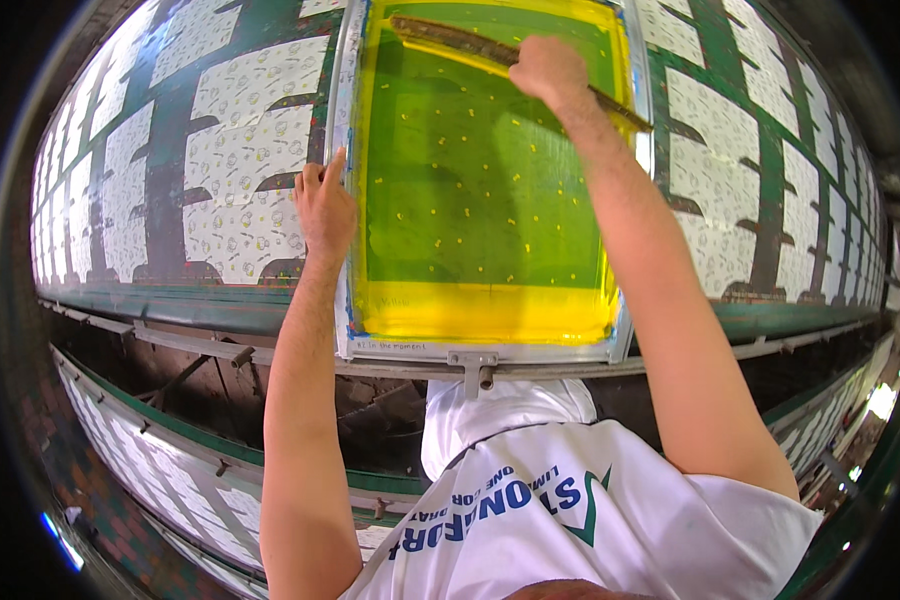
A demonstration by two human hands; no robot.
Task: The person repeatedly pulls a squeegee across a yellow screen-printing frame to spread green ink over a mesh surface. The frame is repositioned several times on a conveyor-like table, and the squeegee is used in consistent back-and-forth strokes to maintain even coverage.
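Observation:
A screen-printing frame lies on the long table, its green mesh dotted with small yellow marks. Yellow ink is spread in a thick band along the mesh's near end and up its sides. Toward the far end, my right hand is closed around the brown handle of a squeegee. The squeegee lies slantwise across the mesh, its right end nearer to me. My left hand is at the frame's left side, one finger stretched along the rail and the others curled; my thumb is hidden.
White printed fabric pieces with small motifs lie in rows on the table to the left, and more fabric pieces to the right. A metal rail with a bracket runs along the near edge. Another table with pieces stands behind me.

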